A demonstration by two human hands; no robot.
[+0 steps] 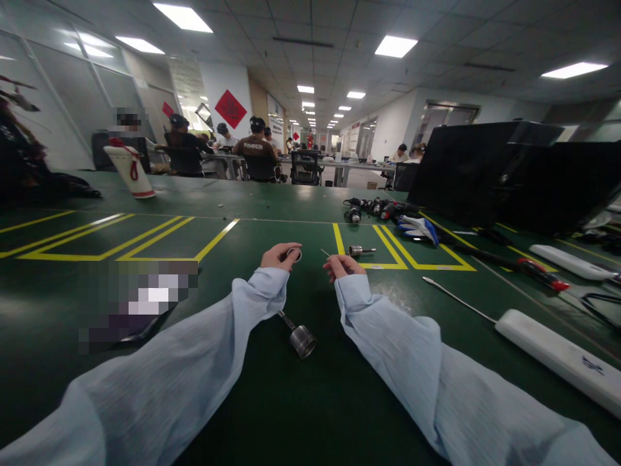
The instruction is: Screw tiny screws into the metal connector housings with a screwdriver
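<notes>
Over the green table my left hand (279, 257) is closed, its thumb and fingers pinching a small metal ring (297, 256). My right hand (343, 265) faces it, closed on a thin metal rod (325, 252) that points up and left; its exact kind is too small to tell. A metal hole saw (303, 342) lies on the table below my left wrist, with its shank partly behind the sleeve. Just beyond my right hand rests a smaller hole saw (356, 251), its shank pointing right.
A phone-like dark object (140, 317), partly blurred, lies left. White power strips (553, 349) with a cable and a red-black tool (541, 274) lie right. Behind are gloves (418, 228), black monitors (460, 175) and a paper cup (130, 171). People (257, 152) sit at far desks.
</notes>
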